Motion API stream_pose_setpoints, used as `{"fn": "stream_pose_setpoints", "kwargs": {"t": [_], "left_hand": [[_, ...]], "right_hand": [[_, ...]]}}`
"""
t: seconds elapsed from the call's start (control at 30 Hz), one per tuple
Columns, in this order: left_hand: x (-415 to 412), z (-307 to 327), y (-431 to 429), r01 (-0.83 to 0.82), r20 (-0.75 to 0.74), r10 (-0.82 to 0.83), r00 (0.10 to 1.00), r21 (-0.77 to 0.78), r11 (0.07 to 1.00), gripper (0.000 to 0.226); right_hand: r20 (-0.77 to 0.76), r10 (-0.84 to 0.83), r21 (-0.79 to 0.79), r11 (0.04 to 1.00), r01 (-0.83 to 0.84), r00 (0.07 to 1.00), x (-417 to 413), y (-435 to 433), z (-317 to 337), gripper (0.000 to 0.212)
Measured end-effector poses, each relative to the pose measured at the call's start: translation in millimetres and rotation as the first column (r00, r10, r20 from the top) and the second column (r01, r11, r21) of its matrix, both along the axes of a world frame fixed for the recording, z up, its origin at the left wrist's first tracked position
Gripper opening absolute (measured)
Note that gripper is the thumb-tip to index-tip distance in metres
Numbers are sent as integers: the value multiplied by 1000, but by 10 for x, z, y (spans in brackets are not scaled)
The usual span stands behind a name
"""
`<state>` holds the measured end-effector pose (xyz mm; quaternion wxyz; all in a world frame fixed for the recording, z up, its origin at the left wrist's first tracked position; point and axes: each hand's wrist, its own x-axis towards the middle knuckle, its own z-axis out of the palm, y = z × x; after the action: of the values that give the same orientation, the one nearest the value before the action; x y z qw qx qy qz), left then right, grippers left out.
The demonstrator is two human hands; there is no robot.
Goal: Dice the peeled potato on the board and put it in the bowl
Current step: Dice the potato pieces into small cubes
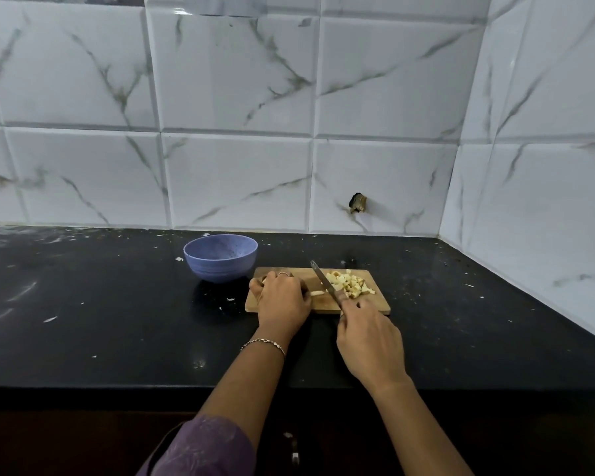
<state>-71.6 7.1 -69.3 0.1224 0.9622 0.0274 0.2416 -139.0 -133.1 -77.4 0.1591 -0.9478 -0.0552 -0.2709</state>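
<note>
A wooden cutting board [378, 305] lies on the black counter. A heap of pale potato dice [349, 285] sits on its right half. My left hand [282, 298] covers the board's left part, fingers curled over potato strips [317, 293] whose ends poke out to the right. My right hand [368, 334] grips the handle of a knife [322, 276]. Its blade slants up and left between the strips and the dice. A blue bowl [220, 257] stands just left of and behind the board; its inside looks bare from here.
The black counter [100, 321] stretches wide to the left and right, flecked with small white scraps. White marble tiles form the back wall and the right wall, which meets the counter at the corner [440, 235]. The counter's front edge runs below my forearms.
</note>
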Motion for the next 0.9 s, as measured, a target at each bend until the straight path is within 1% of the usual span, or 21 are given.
{"fn": "stream_pose_setpoints", "kwargs": {"t": [0.2, 0.33, 0.53, 0.67, 0.9], "left_hand": [[7, 30, -3, -6, -2, 6, 1000, -21, 1000, 22], [18, 25, -5, -2, 9, 2, 1000, -52, 999, 20], [21, 19, -14, -11, 22, 13, 1000, -65, 998, 19], [50, 24, -24, -14, 18, 16, 1000, -84, 996, 20], [47, 41, -51, -7, 26, 9, 1000, -93, 996, 18]], "right_hand": [[19, 34, 6, 999, -34, 999, 14, 9, -17, 43], [34, 66, -19, 998, -65, 997, 52, 12, -12, 40], [39, 12, -86, 996, -9, 999, 39, 46, -23, 41], [67, -24, -53, 998, 27, 998, 22, 26, -3, 44], [74, 42, -37, 999, -39, 996, 34, 24, -15, 40]]}}
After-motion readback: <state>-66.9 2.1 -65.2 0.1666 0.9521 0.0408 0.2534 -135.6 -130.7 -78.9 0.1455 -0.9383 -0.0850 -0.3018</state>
